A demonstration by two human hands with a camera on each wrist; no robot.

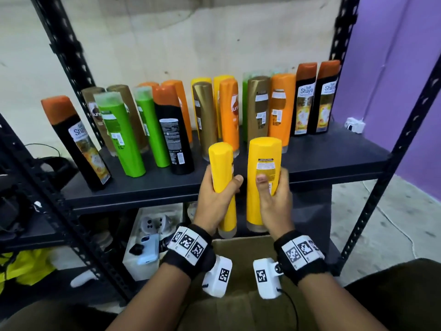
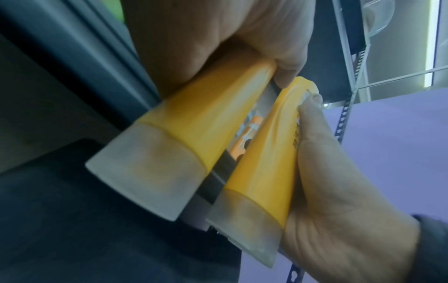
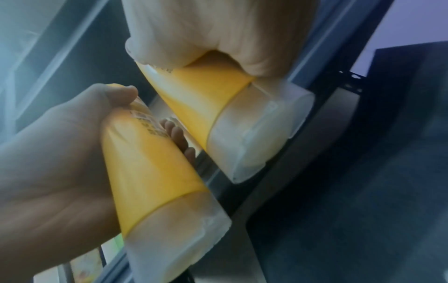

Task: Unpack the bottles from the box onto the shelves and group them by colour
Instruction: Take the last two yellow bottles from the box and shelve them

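Each hand holds a yellow bottle: the left bottle (image 1: 223,185) is plain yellow, the right bottle (image 1: 261,177) yellow with a white and orange label. Both have cloudy translucent caps. On the dark grey shelf (image 1: 310,161) stand green bottles (image 1: 124,139), orange ones (image 1: 281,108), gold ones (image 1: 205,118) and black ones with orange tops (image 1: 305,99). The wristbands (image 1: 188,244) are black with black-and-white square markers. The wall (image 1: 391,68) on the right is purple.

Left hand (image 1: 214,199) raised, fingers and thumb curled round a yellow bottle (image 1: 223,173), right hand (image 1: 274,201) beside it, thumb pressed on second yellow bottle (image 1: 261,168), both wrists in black bands.
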